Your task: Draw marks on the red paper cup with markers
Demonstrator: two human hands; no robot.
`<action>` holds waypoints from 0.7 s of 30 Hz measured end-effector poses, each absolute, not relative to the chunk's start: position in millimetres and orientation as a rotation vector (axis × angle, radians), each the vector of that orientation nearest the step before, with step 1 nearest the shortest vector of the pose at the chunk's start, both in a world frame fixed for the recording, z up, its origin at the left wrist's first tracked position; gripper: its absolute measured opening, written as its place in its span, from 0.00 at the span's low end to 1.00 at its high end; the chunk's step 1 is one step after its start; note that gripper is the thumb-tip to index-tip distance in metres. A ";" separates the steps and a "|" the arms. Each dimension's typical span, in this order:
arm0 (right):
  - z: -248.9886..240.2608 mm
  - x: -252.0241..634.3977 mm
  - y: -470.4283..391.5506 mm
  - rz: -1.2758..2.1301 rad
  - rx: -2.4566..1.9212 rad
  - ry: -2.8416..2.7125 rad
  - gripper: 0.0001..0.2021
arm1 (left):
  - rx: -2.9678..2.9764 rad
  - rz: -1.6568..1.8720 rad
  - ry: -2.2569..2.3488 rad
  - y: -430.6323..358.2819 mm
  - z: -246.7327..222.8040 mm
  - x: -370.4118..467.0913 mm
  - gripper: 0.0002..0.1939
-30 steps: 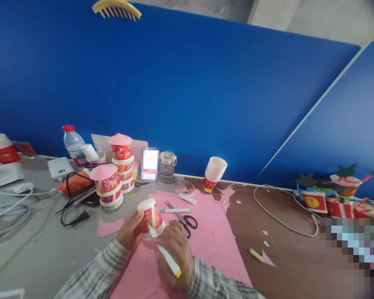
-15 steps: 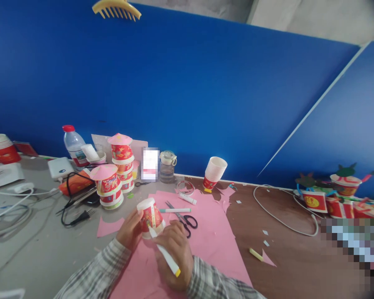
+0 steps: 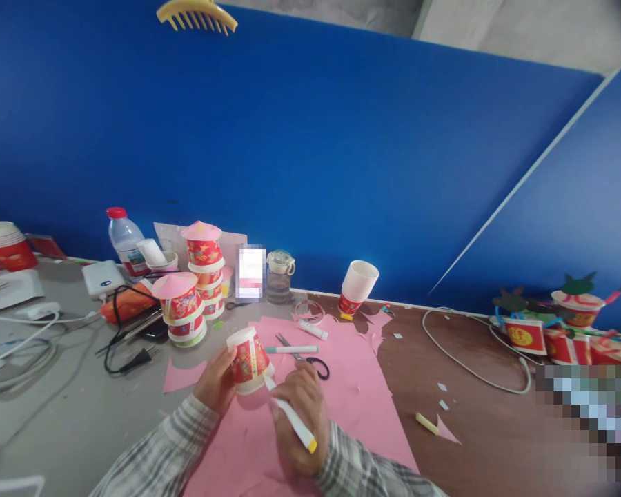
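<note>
While the left hand [image 3: 216, 385] grips one cup [image 3: 249, 366], lower centre, the right hand [image 3: 310, 407], pinching one marker [image 3: 294, 420], partly hides open scissors [image 3: 319, 368]. Two pink-roofed towers [image 3: 182, 308] stand centre-left.

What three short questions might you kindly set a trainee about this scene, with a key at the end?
1. Multiple choice: what does the left hand hold?
A) a bottle
B) a red-and-white paper cup
C) a comb
2. True or false: the scissors lie on the pink paper.
3. Fill in the missing colour: the right hand holds a white marker whose end away from the cup is ____.

Key: 1 B; 2 true; 3 yellow.
</note>
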State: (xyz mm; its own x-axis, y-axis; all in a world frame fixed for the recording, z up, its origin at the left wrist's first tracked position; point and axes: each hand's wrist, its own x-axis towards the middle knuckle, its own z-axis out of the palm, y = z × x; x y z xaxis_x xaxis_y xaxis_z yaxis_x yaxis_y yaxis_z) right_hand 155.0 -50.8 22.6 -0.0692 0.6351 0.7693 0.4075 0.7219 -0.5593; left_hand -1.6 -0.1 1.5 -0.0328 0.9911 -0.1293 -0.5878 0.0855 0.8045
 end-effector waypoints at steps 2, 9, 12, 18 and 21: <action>21.4 154.8 -49.7 0.231 -0.837 -1.664 0.03 | 0.622 1.412 0.844 0.0 1.6 -1.7 0.29; 15.6 156.4 -52.5 0.288 -0.794 -1.663 0.04 | 0.616 1.416 0.857 0.6 -0.4 -2.2 0.31; 14.0 157.1 -56.4 0.338 -0.743 -1.750 0.07 | 0.623 1.409 0.846 0.5 -2.0 -2.7 0.31; 14.9 157.8 -58.7 0.374 -0.740 -1.931 0.13 | 0.642 1.387 0.808 -0.4 -4.1 -3.3 0.32; 9.9 156.3 -56.9 0.362 -0.762 -1.914 0.13 | 0.642 1.392 0.798 -0.8 -3.8 -3.0 0.30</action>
